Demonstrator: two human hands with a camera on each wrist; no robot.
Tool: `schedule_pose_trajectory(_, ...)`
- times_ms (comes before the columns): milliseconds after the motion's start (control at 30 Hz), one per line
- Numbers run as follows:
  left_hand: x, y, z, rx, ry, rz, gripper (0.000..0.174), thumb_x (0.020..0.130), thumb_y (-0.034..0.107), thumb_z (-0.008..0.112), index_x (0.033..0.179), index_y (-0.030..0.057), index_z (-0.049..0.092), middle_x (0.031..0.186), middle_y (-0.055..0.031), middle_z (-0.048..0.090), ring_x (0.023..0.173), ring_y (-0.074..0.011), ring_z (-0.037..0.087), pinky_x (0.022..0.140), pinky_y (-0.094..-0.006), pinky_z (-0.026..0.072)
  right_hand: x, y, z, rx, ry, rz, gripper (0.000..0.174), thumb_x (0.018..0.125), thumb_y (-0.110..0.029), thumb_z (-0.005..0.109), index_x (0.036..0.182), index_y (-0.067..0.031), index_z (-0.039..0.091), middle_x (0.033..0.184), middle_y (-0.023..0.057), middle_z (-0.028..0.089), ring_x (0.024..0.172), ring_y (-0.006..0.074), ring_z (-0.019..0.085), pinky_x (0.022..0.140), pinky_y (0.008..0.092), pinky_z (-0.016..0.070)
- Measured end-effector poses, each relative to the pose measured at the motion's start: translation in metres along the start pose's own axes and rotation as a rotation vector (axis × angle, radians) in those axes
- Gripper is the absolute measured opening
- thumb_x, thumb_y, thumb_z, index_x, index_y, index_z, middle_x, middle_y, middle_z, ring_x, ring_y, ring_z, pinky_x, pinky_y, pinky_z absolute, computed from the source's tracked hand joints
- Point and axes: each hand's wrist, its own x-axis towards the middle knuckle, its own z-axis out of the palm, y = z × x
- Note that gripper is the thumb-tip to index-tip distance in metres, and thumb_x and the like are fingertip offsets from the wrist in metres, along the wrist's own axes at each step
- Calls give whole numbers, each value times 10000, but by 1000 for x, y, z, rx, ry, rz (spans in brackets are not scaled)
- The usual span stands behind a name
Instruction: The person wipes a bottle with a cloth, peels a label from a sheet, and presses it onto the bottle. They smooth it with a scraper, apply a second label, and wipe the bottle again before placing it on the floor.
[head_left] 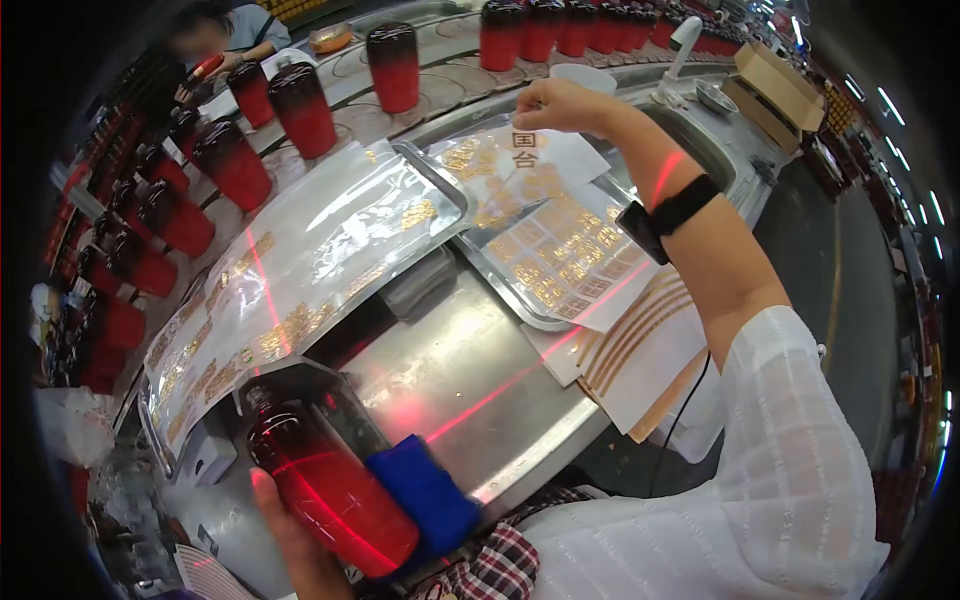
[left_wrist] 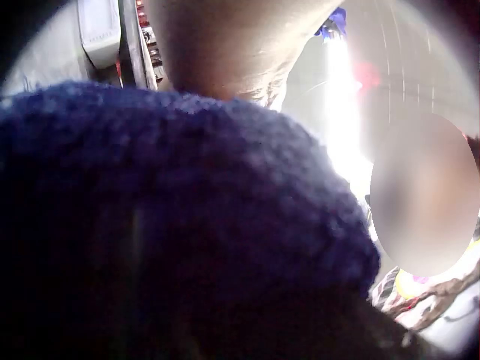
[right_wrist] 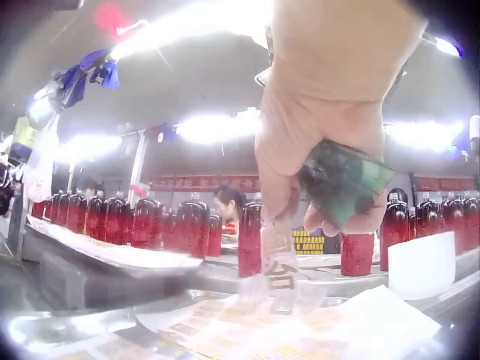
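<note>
In the head view my left hand (head_left: 305, 545) holds a glossy bottle (head_left: 335, 485), black at the neck and fading to red, tilted on the near side of the bench. Its thumb lies along the bottle's side and its other fingers are hidden. My right hand (head_left: 560, 105) is raised over the far tray, pinching a clear decal strip (head_left: 524, 150) with two dark characters. The right wrist view shows this strip (right_wrist: 280, 274) hanging from the fingertips, while a translucent green piece (right_wrist: 345, 180) is tucked in the same hand. Dark blue fuzzy fabric (left_wrist: 172, 202) fills much of the left wrist view.
A blue cloth (head_left: 425, 495) lies against the bottle. Gold decal sheets cover the left tray (head_left: 340, 230) and the right tray (head_left: 480, 265). Several red-black bottles (head_left: 395, 70) line the far side, where another person (head_left: 235, 35) sits. A white bowl (head_left: 585, 76) stands beyond my right hand.
</note>
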Motion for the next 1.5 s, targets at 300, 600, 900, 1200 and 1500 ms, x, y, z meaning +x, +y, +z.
schedule_pose_trajectory(300, -3, 3, -5, 101, -88, -62, 790, 929, 678, 429, 1351, 13, 482, 1103, -188, 660, 893, -300, 673, 774, -421, 573, 52, 17, 100, -578, -111, 42, 194, 795, -255, 670, 878, -87, 722, 983, 197, 631, 911, 348, 616, 795, 474, 490)
schedule_pose_trajectory(600, 7, 7, -11, 32, -325, -69, 655, 996, 556, 425, 1327, -7, 483, 1158, -206, 648, 996, -299, 680, 854, -436, 572, -27, -125, 39, -86, 159, -405, 161, 869, -151, 696, 850, -18, 608, 997, 83, 535, 891, 253, 556, 787, 358, 462)
schedule_pose_trajectory(900, 4, 14, 4, 137, -294, 92, 521, 1027, 453, 431, 1316, 21, 465, 1181, -160, 624, 1015, -242, 663, 873, -400, 564, -113, -308, 60, 480, -74, -776, 163, 858, -159, 711, 868, -7, 654, 936, 132, 586, 862, 287, 613, 746, 375, 494)
schedule_pose_trajectory(1200, -15, 13, 3, 226, -358, 330, 664, 1018, 453, 471, 1456, -15, 299, 1371, -169, 505, 1248, -244, 539, 1052, -391, 446, -104, -316, 133, 503, -73, -673, 143, 844, -109, 724, 853, -4, 627, 1071, 117, 570, 958, 264, 595, 822, 369, 499)
schedule_pose_trajectory(1500, -29, 2, 4, 196, -244, 332, 818, 978, 348, 572, 1525, -23, 90, 1452, -193, 402, 1303, -268, 487, 1086, -415, 415, -97, -323, 130, 442, -79, -657, 164, 836, -153, 707, 855, 1, 651, 1013, 174, 576, 999, 359, 581, 866, 422, 495)
